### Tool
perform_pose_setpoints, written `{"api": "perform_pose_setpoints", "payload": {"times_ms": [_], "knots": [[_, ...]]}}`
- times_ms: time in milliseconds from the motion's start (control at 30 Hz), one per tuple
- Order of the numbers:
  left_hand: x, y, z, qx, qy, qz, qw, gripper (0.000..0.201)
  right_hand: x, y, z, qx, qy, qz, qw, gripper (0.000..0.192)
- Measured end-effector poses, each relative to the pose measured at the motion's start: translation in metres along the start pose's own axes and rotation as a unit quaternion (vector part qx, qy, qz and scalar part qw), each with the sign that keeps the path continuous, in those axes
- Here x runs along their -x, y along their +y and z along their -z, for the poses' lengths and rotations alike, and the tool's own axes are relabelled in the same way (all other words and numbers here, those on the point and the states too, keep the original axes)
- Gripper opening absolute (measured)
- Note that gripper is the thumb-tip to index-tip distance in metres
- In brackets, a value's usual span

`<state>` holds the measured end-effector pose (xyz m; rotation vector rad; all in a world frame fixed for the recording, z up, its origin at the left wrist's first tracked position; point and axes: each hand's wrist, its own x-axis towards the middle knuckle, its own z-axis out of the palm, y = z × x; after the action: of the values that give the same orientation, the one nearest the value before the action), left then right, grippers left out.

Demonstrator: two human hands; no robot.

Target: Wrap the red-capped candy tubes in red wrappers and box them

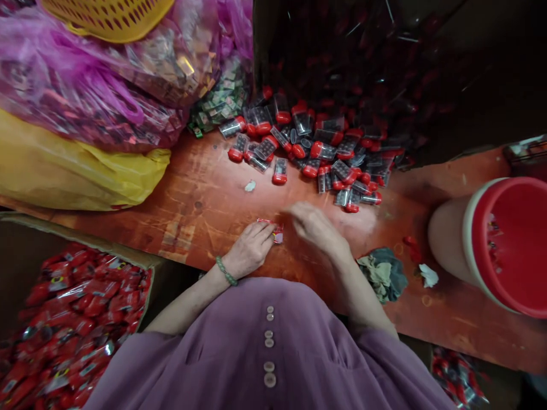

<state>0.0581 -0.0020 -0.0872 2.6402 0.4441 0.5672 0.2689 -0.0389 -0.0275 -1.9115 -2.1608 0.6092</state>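
Far left, low: open carton [147,263] full of red packets [72,319], below the table edge. Above it, on the table's left end: yellow bag [64,165], lying flat. Stacked on that: pink bags [85,85] stuffed with small wrapped items; yellow basket [106,17] on top, only partly in view. Green-printed sachets [222,102] spilling at the pink bags' right edge.

Table [192,199]: worn red-brown top, scuffed. Small white scrap [250,185] lying alone, between the bags and the hands.

Centre, near edge: left hand [250,250], green bead bracelet [225,271] at the wrist, fingers curled, tips pinching one red packet [273,230] flat against the table. Right hand [314,225] just beside it, blurred; palm down, fingers stretched toward the packet. Contact with packet: cannot tell. Nothing visibly gripped in the right hand.

Beyond the hands, well apart: heap of clear vials [316,154] with red caps, lying on their sides, running back into a dark pile at the table's far edge. Contents too small to read.

Right of the right forearm: crumpled grey-green rag [382,276], then a white scrap [428,275], two red caps [411,246] near it.

Far right: red bucket [508,245], tipped on its side, mouth facing the camera, pale outside wall. More red packets [457,378] low at lower right, below the table.

Bottom: purple buttoned garment [269,353].
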Motion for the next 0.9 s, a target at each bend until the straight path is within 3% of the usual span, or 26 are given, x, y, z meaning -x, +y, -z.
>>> {"api": "perform_pose_setpoints", "payload": {"times_ms": [100,167,333,500,667,900], "knots": [[-0.004,0.0,0.003,-0.012,-0.034,0.007,0.999,0.027,-0.046,0.024,0.012,0.085,0.06,-0.025,0.994,0.05],[-0.006,0.0,0.005,-0.017,-0.044,0.006,0.999,0.027,-0.073,0.035,0.012,0.131,0.038,-0.029,0.99,0.051],[-0.011,0.001,0.01,-0.005,-0.054,0.003,0.999,0.026,-0.099,0.039,0.007,0.174,0.019,0.003,0.984,0.03],[-0.017,0.005,0.016,0.024,-0.075,0.023,0.997,0.026,-0.08,0.031,-0.002,0.122,0.006,0.006,0.993,0.027],[-0.022,0.006,0.018,0.021,-0.096,0.045,0.994,0.023,-0.044,0.027,-0.021,-0.065,0.056,0.005,0.996,0.033],[-0.03,0.017,0.014,-0.101,-0.132,0.052,0.985,0.023,-0.004,0.019,-0.041,-0.331,0.149,-0.06,0.93,0.045]]}}
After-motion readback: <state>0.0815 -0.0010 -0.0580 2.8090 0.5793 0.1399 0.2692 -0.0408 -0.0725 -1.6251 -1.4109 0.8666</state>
